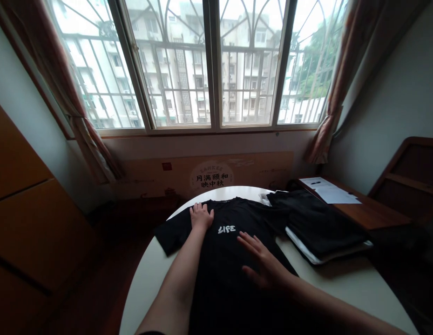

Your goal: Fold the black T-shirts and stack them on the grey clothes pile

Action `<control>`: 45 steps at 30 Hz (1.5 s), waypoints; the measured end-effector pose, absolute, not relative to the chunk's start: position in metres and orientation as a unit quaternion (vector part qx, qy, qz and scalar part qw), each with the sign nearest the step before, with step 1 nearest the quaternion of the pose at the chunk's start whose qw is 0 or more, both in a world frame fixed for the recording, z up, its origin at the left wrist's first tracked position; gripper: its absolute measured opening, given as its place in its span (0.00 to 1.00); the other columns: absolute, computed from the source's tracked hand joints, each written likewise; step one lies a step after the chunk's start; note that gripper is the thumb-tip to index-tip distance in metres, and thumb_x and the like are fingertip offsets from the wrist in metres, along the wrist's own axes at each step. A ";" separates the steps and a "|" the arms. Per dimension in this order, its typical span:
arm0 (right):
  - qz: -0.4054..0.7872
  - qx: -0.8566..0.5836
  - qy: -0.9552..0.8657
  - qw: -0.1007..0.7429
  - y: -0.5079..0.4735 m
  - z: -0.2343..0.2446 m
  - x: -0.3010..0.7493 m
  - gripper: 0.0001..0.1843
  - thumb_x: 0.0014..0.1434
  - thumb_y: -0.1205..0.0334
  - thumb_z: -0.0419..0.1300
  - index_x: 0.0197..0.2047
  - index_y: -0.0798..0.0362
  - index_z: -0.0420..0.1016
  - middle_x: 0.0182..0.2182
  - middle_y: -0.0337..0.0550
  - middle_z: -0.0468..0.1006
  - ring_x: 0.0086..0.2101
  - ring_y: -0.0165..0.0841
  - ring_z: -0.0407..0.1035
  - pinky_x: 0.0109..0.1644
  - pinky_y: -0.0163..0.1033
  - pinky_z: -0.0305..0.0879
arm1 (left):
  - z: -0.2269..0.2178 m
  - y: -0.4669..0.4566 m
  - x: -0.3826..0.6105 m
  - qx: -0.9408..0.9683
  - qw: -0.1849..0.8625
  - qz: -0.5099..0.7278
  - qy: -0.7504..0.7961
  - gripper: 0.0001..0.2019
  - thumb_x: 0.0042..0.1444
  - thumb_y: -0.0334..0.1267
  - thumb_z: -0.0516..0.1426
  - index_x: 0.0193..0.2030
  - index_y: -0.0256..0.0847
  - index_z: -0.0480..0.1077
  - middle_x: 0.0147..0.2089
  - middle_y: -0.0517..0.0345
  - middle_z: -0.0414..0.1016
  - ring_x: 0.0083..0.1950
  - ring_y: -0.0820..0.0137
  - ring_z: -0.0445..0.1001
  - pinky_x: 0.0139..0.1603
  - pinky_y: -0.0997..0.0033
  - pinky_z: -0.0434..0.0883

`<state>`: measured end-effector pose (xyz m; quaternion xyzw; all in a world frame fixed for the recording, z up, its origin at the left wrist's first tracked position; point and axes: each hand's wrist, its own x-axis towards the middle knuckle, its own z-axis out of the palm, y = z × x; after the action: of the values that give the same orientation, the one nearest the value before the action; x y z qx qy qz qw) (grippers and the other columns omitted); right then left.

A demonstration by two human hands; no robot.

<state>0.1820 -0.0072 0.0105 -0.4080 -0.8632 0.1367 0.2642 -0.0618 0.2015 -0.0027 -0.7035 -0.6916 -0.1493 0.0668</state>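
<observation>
A black T-shirt (230,270) with white lettering on its chest lies spread out on a round white table (143,288), collar toward the window. My left hand (201,216) rests palm down near the shirt's left shoulder, fingers spread and pointing away from me. Over the middle of the shirt, just right of the lettering, is my right hand (260,260); its fingers are stretched out and the thumb stands apart. Whether the right hand touches the cloth I cannot tell. Neither hand holds anything.
To the right, a pile of folded black clothes (321,223) with a white layer beneath lies on the table, touching the sleeve area. Behind it, papers (328,190) lie on a brown wooden surface (380,211). A barred window and a long printed box (150,174) are beyond the table.
</observation>
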 end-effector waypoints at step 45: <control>0.230 -0.579 -0.654 0.430 -0.246 -0.019 0.292 0.15 0.62 0.60 0.54 0.47 0.50 0.78 0.48 0.49 0.80 0.42 0.38 0.77 0.38 0.37 0.76 | -0.009 -0.260 -0.190 -0.685 -0.137 -0.298 -0.650 0.17 0.50 0.37 0.54 0.42 0.53 0.82 0.47 0.53 0.80 0.51 0.59 0.79 0.53 0.64 0.77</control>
<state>0.2923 -0.2460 -0.0194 -0.5788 -0.6539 0.2297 0.4297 -0.1895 -0.2597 -0.0095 -0.6849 -0.6504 -0.2982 -0.1374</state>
